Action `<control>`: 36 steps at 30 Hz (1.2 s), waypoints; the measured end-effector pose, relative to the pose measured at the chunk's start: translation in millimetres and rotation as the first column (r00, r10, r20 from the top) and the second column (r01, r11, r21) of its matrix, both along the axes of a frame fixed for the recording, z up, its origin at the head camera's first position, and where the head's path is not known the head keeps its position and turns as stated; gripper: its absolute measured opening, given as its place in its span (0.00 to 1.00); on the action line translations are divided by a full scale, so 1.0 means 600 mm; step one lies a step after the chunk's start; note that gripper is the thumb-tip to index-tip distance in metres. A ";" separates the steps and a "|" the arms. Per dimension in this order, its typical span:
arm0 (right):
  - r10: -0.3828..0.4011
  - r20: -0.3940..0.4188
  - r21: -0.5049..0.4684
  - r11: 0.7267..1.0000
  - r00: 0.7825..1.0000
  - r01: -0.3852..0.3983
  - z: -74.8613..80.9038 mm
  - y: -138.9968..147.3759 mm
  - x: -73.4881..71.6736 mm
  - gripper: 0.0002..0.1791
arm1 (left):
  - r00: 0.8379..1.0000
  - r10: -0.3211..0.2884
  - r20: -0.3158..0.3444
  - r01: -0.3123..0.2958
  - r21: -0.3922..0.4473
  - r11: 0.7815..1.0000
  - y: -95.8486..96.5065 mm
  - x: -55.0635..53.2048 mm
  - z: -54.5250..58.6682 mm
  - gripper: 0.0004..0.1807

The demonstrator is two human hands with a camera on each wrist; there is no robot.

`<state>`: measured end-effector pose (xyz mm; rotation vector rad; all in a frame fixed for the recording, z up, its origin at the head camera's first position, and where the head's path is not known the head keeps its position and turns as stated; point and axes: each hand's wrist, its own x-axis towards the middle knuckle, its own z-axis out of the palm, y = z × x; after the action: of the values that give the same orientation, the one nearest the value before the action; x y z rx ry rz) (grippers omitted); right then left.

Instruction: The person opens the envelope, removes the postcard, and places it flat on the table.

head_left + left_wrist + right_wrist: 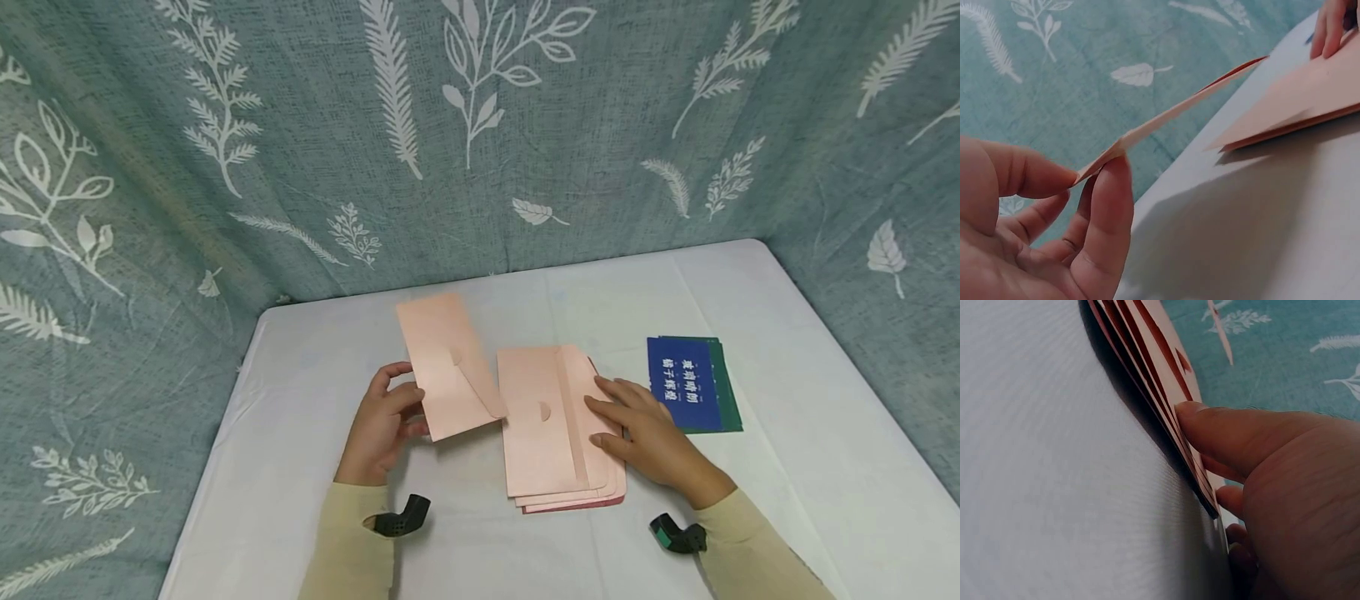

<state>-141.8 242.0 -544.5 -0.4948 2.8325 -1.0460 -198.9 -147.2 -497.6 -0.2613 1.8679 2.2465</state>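
Note:
My left hand pinches a pale pink envelope by its left edge. In the left wrist view the envelope is seen nearly edge-on, raised above the table, held between thumb and fingers. Its lower right corner overlaps the stack's left side in the head view. The stack of pink envelopes lies on the table, its top one showing a flap and a half-round notch. My right hand rests on the stack's right side with fingers extended. In the right wrist view the thumb touches the edges of the layered envelopes.
Right of the stack lie a blue card with white characters and a green card partly under it. A white cloth covers the table. Patterned teal curtains stand behind and at both sides.

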 end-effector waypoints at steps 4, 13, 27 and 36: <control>-0.001 0.002 0.002 1.000 1.000 0.001 0.000 0.000 0.000 0.33 | 0.998 -0.065 0.003 0.065 0.022 0.998 0.013 0.004 -0.004 0.24; 0.003 -0.001 -0.009 1.000 1.000 -0.003 0.001 0.000 -0.001 0.33 | 0.979 -0.205 0.022 0.202 0.082 0.976 0.045 0.015 -0.018 0.22; 0.009 0.000 -0.015 1.000 1.000 -0.009 0.003 0.001 0.000 0.33 | 0.927 -0.373 0.049 0.364 0.133 0.922 0.099 0.038 -0.034 0.20; 0.012 -0.018 -0.017 1.000 1.000 -0.013 0.005 0.000 0.001 0.33 | 0.913 -0.399 0.079 0.391 0.105 0.914 0.123 0.050 -0.039 0.20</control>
<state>-141.4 241.8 -541.5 -0.5248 2.8341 -1.0699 -168.7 -73.5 -521.2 0.0223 1.5964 1.9906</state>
